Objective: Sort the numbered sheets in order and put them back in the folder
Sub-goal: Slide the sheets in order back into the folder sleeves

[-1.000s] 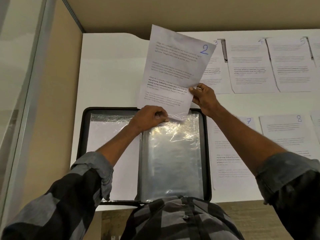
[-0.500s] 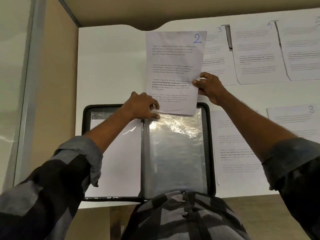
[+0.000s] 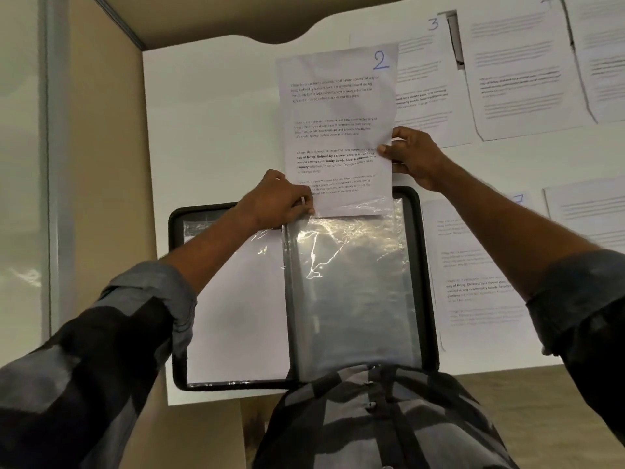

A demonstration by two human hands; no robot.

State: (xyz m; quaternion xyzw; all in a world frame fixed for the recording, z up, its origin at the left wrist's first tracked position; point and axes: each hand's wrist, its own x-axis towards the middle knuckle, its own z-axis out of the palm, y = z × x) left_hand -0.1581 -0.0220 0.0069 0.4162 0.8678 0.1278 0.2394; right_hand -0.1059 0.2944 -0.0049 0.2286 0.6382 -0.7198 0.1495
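My right hand (image 3: 411, 159) pinches sheet 2 (image 3: 338, 130) by its edge, its bottom just entering the clear sleeve (image 3: 351, 282) of the open folder (image 3: 426, 272); my left hand (image 3: 277, 206) grips the sleeve's mouth, apparently to hold it open; sheet 3 (image 3: 424, 93) waits behind

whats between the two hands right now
In the head view, the lower part of the sheet marked 2 spans the gap: the left hand pinches the sleeve's top corner, and the right hand holds the sheet's right edge.
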